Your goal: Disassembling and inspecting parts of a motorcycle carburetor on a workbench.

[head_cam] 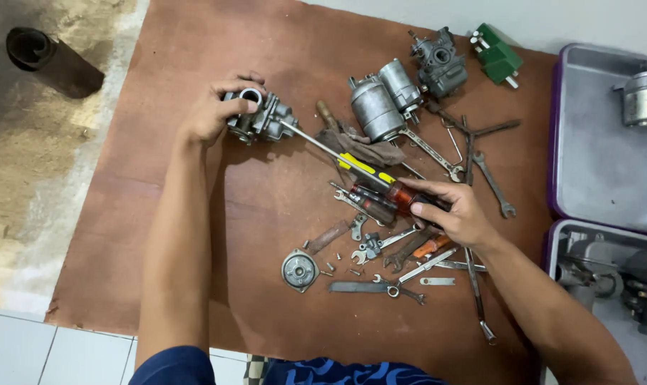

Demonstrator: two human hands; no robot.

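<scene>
left grip (213,114) is closed around a small grey carburetor (261,117), fingers wrapped over its top and near side, pinning it to the brown board (195,235) that serves as desk. right grip (452,214) is clamped on the orange-and-black handle of a long screwdriver (366,171); the yellow-banded shaft runs up and away from this grip to the carburetor, tip touching its side nearest the right grip. under the shaft, between the two grips, lies a dark rag (363,150) with a wooden-handled tool partly on it. just beneath and beside the right grip: a scatter of open-ended wrenches (416,274), a second orange-handled tool, loose screws, small brackets. a round metal cover (298,269) lies nearer the body, about midway between the grips. beyond the right grip stand two cylindrical starter motors (380,103), a second carburetor (439,64), a green block-shaped part (498,58), and more wrenches (491,182). further out past the right grip, off the board, are two grey trays (594,164) with purple rims, holding metal engine parts. far beyond the left grip, on the bare concrete floor, lies a dark tube (42,58).
</scene>
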